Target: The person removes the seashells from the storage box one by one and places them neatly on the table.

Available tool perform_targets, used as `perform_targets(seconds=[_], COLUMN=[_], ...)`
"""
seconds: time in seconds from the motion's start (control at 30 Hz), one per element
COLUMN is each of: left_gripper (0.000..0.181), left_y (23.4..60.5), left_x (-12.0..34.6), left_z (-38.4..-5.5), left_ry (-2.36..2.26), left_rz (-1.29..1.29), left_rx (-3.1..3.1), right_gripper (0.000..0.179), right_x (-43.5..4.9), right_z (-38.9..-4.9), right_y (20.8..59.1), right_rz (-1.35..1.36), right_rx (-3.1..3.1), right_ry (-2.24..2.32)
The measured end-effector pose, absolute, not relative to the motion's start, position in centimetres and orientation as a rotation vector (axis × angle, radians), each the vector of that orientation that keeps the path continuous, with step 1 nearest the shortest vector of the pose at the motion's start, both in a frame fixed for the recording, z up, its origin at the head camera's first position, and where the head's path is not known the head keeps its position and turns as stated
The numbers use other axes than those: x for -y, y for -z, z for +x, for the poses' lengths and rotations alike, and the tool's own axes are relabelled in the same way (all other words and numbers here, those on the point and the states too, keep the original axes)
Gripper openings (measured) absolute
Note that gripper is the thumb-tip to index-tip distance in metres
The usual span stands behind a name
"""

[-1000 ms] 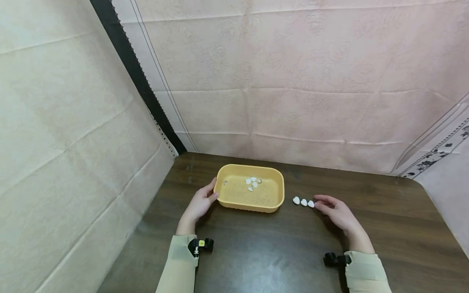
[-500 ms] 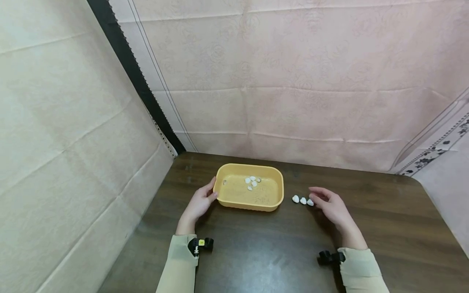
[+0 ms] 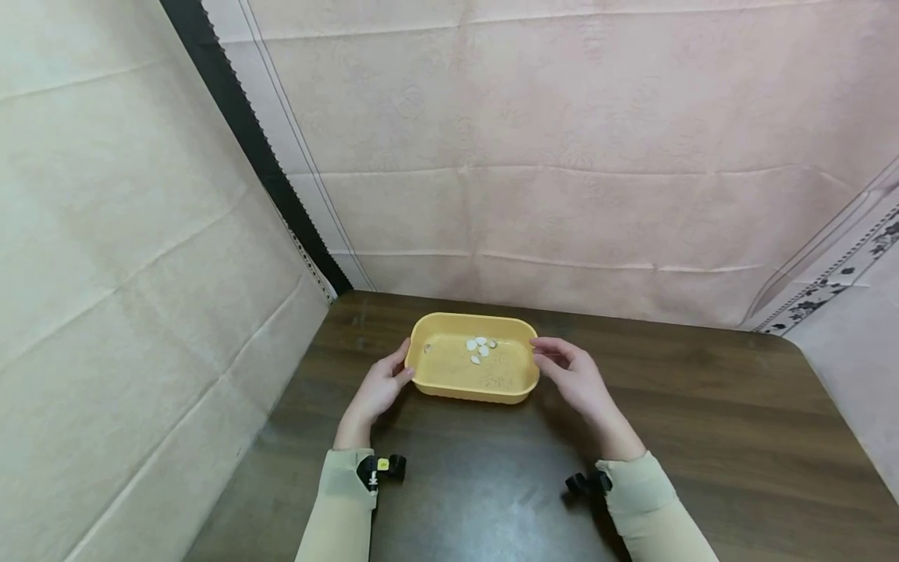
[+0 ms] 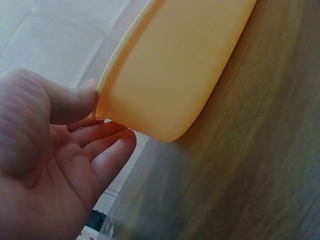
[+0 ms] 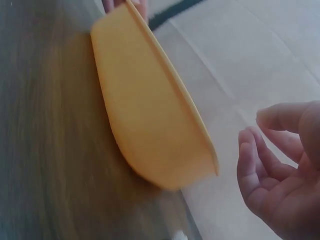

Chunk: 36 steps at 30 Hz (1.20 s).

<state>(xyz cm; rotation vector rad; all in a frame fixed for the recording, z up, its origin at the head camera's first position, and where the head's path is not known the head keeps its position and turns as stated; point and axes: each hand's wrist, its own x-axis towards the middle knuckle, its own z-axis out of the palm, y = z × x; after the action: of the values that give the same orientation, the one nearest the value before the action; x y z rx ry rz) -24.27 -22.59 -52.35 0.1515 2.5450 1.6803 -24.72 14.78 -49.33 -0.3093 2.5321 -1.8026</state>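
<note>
One yellow tray (image 3: 449, 373) sits on the wooden table (image 3: 463, 476) at 12 o'clock, left hand (image 3: 377, 386) pinching its 9 o'clock rim; right hand (image 3: 579, 382) is just beside 3 o'clock, fingers loosely curled, thumb apart. Probably light, stiffish plastic, so grab both end rims; white bits (image 3: 471, 345) inside might slide.

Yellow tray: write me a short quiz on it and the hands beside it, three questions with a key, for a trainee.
1. In the right wrist view, does the right hand touch the yellow tray or stand apart from it?
2. What grips the tray's left end in the head view? A) a clamp; B) the left hand; C) nothing.
3. White pieces lie in the tray. True or false: they form one straight row.

Key: 1. Apart, with a gap. 2. B. 3. False; they lie scattered.
</note>
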Motion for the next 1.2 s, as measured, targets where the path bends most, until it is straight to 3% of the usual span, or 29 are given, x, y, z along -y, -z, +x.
perform_targets(seconds=[0.47, 1.2], left_gripper=[0.06, 0.06], left_y=[52.3, 52.6], left_x=[22.6, 22.8], left_z=[-24.2, -24.4], left_ry=[-1.692, -1.738], left_rz=[0.162, 0.189], left_rx=[-2.539, -2.509], right_gripper=[0.032, 0.033], right_x=[-8.9, -5.1], right_z=[-27.3, -31.0], right_y=[49.4, 51.2], right_rz=[-0.484, -0.324], right_rx=[-2.556, -2.689], right_ry=[1.611, 1.392])
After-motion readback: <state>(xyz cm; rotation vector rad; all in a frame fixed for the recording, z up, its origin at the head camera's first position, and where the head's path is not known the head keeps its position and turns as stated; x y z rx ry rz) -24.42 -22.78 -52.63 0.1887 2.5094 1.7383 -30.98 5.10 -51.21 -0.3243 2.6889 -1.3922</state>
